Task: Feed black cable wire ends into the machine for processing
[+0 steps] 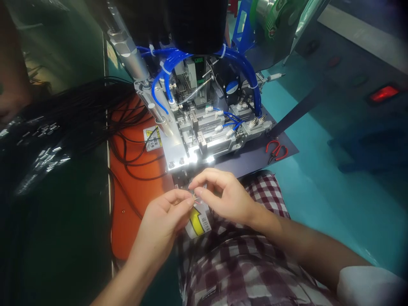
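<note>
My left hand (167,212) is closed in a pinch, with thin wires (197,201), one of them red, sticking out at its fingertips. Close against it, my right hand (225,193) has its thumb and index finger curled together at the same spot. What lies between the right fingertips is too small to make out. Both hands are in front of a metal machine (219,142) with clamps and blue air tubes (177,59). Below the fingers shows a label with a yellow arrow (198,222).
Black cables (127,159) trail over the orange board (127,229) at left, from a large bundle (73,106). Red-handled pliers (276,151) lie on the machine's grey base plate (255,163). A checked cloth (236,263) covers my lap. Another person's arm (14,63) shows at upper left.
</note>
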{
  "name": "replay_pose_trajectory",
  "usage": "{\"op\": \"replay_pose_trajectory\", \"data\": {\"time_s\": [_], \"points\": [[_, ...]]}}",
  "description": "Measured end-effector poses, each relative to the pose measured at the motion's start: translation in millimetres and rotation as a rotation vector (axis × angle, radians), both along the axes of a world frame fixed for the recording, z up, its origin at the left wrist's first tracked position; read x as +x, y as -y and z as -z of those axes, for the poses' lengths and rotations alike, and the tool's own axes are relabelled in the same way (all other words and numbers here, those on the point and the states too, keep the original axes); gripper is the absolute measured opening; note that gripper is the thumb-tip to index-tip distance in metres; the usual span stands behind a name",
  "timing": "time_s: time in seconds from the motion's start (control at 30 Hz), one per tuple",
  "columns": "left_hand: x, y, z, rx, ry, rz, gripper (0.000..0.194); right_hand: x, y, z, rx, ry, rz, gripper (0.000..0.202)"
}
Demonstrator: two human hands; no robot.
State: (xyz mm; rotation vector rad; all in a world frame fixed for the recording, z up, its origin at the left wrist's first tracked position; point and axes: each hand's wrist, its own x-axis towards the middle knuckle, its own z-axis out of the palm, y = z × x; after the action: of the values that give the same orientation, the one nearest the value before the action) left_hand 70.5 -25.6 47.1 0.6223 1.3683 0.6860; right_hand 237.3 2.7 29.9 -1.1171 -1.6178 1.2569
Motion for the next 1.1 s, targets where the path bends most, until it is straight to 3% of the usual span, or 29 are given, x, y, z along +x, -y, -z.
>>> {"op": "replay_pose_trajectory", "data": {"time_s": [0.4,0.6,0.73,1.1], "points": [[-2.5,-1.4,1.0,-0.001,-0.026,0.075,0.036,9.0,-4.6,0.1,0.198,0.036,-0.137,0.012],[-2.8,-0.8,2.0,-0.009,-0.012,0.072,0.037,11.4,-3.4,1.7,0.184,0.058,-0.136,0.008],[-2.9,-1.1,1.8,-0.007,-0.003,0.074,0.038,12.4,-2.2,-0.1,0.199,0.055,-0.15,0.016],[-1.8,-2.0,1.0,-0.006,-0.012,0.074,0.037,12.7,-1.4,-0.9,0.153,0.1,-0.153,0.008]]}}
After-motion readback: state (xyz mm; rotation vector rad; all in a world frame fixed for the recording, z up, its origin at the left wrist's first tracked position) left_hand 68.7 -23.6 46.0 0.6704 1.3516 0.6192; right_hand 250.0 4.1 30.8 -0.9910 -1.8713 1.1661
